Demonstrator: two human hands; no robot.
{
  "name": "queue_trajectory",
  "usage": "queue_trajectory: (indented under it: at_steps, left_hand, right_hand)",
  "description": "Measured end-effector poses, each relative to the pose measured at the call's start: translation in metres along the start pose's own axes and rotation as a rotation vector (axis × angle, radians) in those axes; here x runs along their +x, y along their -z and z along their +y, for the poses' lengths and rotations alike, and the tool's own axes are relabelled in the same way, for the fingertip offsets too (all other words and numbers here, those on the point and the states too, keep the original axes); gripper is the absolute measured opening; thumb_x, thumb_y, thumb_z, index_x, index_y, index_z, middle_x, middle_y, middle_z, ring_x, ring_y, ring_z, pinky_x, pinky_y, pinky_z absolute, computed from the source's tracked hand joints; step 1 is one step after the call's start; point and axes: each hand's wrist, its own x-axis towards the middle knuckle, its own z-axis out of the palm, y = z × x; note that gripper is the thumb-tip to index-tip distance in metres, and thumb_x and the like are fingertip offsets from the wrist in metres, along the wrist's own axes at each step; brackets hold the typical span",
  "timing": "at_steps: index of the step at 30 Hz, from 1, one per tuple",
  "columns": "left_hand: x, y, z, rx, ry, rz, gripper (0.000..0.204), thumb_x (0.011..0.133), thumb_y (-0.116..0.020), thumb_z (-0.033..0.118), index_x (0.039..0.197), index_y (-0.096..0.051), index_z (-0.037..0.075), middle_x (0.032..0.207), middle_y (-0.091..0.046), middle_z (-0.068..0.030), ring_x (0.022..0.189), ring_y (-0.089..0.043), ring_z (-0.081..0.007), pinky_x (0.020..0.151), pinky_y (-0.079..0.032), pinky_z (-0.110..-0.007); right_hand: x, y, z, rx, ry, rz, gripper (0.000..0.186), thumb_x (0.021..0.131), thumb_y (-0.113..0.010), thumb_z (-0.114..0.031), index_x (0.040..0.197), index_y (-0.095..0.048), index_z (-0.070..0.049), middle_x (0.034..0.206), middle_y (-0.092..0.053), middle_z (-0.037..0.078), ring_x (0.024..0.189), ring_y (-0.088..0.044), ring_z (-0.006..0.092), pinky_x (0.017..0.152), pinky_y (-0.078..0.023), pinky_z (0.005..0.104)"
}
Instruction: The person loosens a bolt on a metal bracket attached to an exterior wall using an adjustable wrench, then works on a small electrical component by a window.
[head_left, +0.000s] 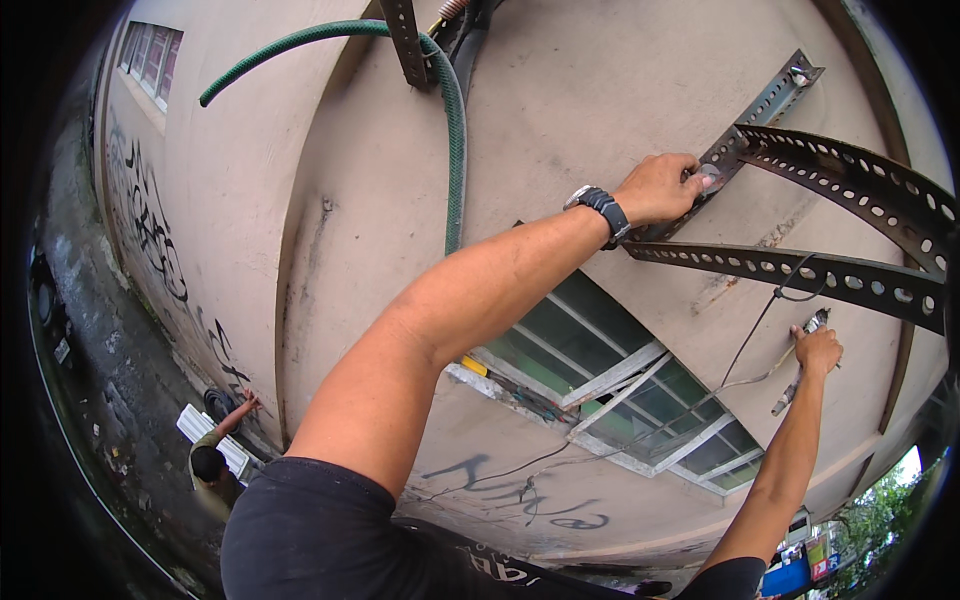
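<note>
My left hand (pixel 655 190), with a dark watch (pixel 603 212) on the wrist, is closed at a slotted metal angle bar (pixel 772 105) that runs slantwise along the wall. Its thumb presses near a small shiny round piece (pixel 711 172) on the bar; the other fingertips are partly hidden. Lower on the right, my right hand (pixel 818 350) is closed round a metal hand tool (pixel 785 402). A silvery head sticks out above the fist, and the handle end shows below. I cannot make out the tool's exact kind. A thin cable (pixel 745 381) reaches up close to this hand.
Two perforated metal arms (pixel 850 170) (pixel 780 265) jut out from the bar toward the right. A green hose (pixel 456 150) hangs on the wall. Below is a barred window (pixel 590 340) with wires along its ledge. A person (pixel 212 465) stands far below beside white panels (pixel 200 428).
</note>
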Motion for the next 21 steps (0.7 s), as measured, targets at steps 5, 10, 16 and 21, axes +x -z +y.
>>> queue_trajectory:
  at_steps: [5,10,16,21]
  left_hand:
    - [0.017,0.021,0.015,0.164,0.069,-0.182,0.053,0.096,-0.064,0.048,0.119,-0.073,0.002,0.110,-0.073,-0.0271,0.103,-0.071,-0.0391,0.090,-0.054,-0.044]
    - [0.032,0.028,0.022,0.315,0.028,-0.257,0.061,0.095,-0.067,0.051,0.127,-0.070,-0.001,0.117,-0.072,-0.0267,0.110,-0.071,-0.0382,0.095,-0.054,-0.043]
    - [0.004,0.020,0.001,-0.258,0.236,-0.276,0.035,0.106,-0.061,0.024,0.127,-0.067,-0.003,0.086,-0.063,-0.0027,0.073,-0.052,-0.0093,0.070,-0.048,-0.026]
    - [-0.006,0.004,-0.001,-0.253,0.205,-0.184,0.037,0.105,-0.062,0.029,0.124,-0.068,-0.003,0.086,-0.067,-0.0030,0.072,-0.058,-0.0100,0.067,-0.048,-0.027]
  right_hand:
    - [-0.002,-0.002,0.000,-0.006,0.009,0.009,0.082,0.091,-0.054,-0.075,0.126,-0.065,-0.001,0.121,-0.068,0.018,0.110,-0.069,0.0356,0.094,-0.053,0.0472]
    - [0.005,-0.010,0.004,-0.037,0.014,0.029,0.084,0.091,-0.052,-0.076,0.126,-0.064,-0.001,0.121,-0.068,0.018,0.110,-0.069,0.0355,0.094,-0.052,0.0472]
    - [-0.001,0.004,-0.004,-0.049,0.029,-0.005,0.082,0.094,-0.048,-0.076,0.126,-0.065,-0.002,0.122,-0.068,0.017,0.111,-0.069,0.0306,0.094,-0.051,0.0443]
    - [0.001,-0.001,0.000,-0.040,0.017,-0.002,0.083,0.092,-0.050,-0.075,0.125,-0.066,-0.001,0.122,-0.068,0.018,0.111,-0.069,0.0319,0.095,-0.051,0.0456]
